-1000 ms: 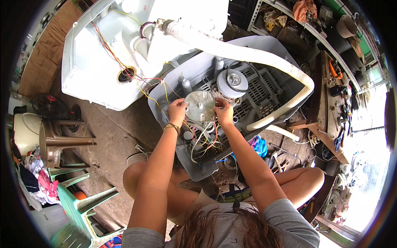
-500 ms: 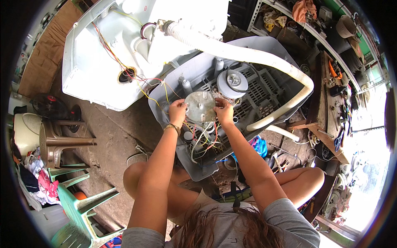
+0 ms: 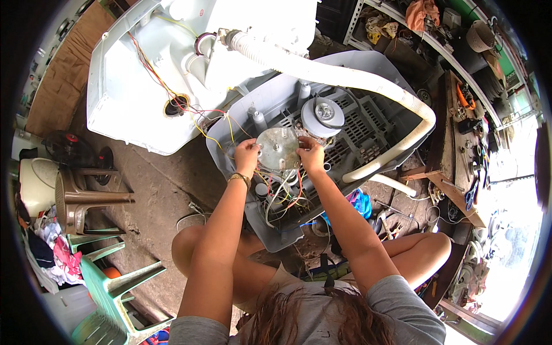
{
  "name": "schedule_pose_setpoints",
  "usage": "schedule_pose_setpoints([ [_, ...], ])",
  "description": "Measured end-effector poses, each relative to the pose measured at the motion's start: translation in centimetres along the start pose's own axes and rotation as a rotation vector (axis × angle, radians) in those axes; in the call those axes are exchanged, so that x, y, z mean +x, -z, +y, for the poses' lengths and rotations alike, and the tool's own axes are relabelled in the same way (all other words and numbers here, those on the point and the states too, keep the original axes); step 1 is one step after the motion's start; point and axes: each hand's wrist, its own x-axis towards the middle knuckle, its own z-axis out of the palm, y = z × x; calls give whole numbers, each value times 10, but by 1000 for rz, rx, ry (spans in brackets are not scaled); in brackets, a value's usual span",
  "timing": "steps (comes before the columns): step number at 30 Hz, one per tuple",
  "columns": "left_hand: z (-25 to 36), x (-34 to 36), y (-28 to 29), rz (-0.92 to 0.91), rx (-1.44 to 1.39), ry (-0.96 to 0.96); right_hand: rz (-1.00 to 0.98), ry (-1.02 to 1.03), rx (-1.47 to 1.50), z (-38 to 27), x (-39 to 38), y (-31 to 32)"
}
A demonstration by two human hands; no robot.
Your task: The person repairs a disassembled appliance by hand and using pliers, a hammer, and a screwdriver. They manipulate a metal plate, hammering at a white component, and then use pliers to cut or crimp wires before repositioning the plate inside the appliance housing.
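A round metal plate (image 3: 278, 150) with a small central shaft is gripped at its rim from both sides. My left hand (image 3: 247, 154) has its fingers closed on the plate's left edge, and my right hand (image 3: 311, 153) on its right edge. The plate sits over a grey plastic washing machine base (image 3: 368, 66) with a slotted floor. Just beyond it, to the right, is a white pulley wheel (image 3: 322, 117) with a dark belt or cable around it. Loose coloured wires (image 3: 290, 192) spill out below the plate. What lies under the plate is hidden.
A white machine body (image 3: 126, 98) with dangling wires lies tipped at the back left. A ribbed drain hose (image 3: 345, 73) arches over the base to the right. Plastic chairs (image 3: 86, 198) stand at the left; a wooden workbench (image 3: 451, 144) with tools is on the right.
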Motion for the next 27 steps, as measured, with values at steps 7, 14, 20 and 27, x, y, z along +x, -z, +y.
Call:
schedule_pose_setpoints([
  [7, -6, 3, 1, 6, -16, -15, 9, 17, -11, -10, -8, 1],
  [14, -9, 4, -1, 17, -56, -32, 22, 12, -21, -10, -8, 0],
  [20, -6, 1, -1, 28, -82, -19, 10, -12, 1, -14, -10, 1],
  [27, -5, 1, -4, 25, -82, -4, 16, 30, -26, -13, -9, 3],
])
